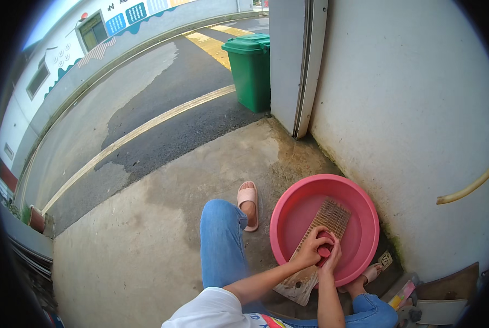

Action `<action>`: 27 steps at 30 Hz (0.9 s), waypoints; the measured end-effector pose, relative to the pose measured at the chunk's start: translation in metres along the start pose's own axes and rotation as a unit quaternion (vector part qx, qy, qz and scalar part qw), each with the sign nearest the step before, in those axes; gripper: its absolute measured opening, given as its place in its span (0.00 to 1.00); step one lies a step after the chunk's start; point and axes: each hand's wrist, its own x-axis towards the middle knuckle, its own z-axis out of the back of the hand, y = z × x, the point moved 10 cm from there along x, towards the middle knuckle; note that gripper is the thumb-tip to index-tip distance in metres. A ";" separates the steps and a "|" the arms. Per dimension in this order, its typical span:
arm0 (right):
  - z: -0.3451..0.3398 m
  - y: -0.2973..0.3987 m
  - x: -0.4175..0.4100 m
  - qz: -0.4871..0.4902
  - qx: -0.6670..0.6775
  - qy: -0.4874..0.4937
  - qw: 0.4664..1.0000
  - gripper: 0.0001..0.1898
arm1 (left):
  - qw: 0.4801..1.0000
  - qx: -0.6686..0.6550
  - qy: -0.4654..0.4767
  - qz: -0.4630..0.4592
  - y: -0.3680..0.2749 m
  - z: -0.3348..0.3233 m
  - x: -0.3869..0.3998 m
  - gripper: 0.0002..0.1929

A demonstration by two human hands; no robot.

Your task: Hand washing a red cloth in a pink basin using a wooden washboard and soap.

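Observation:
My left hand (309, 249) and my right hand (330, 259) are together over a large pink plastic basin (278, 223). Between them they grip a small red object (325, 251), mostly covered by the fingers; whether it is cloth or something firmer I cannot tell. Beneath the hands a wooden washboard (330, 214) slants across the basin. Its ridged upper part lies inside, while its plain lower end, pierced by a round hole, sticks out over the near rim towards me. No water is plain to see in the basin.
The basin stands on concrete (146, 238) close to a white wall (400, 102). A pale hose (466, 189) juts from the right. A floor drain cover (385, 260) and several boards (441, 307) lie at lower right. A green wheelie bin (250, 74) stands outside by the door frame (310, 69).

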 end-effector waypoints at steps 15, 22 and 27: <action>-0.125 0.043 -0.079 0.436 -0.671 0.108 0.590 0.17 | 0.554 -0.706 -0.068 0.436 0.114 -0.067 -0.075 0.14; 0.032 -0.026 0.016 -0.018 -0.051 -0.149 0.987 0.15 | 0.793 -0.422 -0.073 0.433 0.124 -0.037 -0.069 0.09; 0.088 -0.094 0.035 -0.203 0.085 -0.151 0.964 0.11 | 0.707 -0.524 -0.108 0.462 0.131 -0.043 -0.061 0.09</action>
